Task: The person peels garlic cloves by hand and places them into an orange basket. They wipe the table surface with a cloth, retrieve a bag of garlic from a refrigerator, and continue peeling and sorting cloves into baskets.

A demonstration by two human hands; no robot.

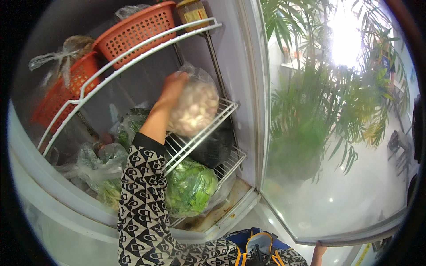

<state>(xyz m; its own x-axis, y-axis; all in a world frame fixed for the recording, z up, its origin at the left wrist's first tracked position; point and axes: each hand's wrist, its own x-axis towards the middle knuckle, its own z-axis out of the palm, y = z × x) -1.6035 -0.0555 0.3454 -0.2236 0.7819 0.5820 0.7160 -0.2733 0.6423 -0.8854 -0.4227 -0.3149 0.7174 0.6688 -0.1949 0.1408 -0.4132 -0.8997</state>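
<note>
Inside an open refrigerator, my left hand is closed on the gathered top of a clear plastic bag. Pale, rounded pieces that look like garlic cloves fill it. The bag is at the right part of the middle white wire shelf; whether it rests there or hangs just above I cannot tell. At the lower right, my right hand grips the edge of the glass door, which stands swung out to the right. Only part of that hand shows.
Orange baskets and a jar stand on the top rack. Lower down are bagged leafy greens, a black bag and another bag of vegetables. Beyond the fogged door glass is a tall potted plant.
</note>
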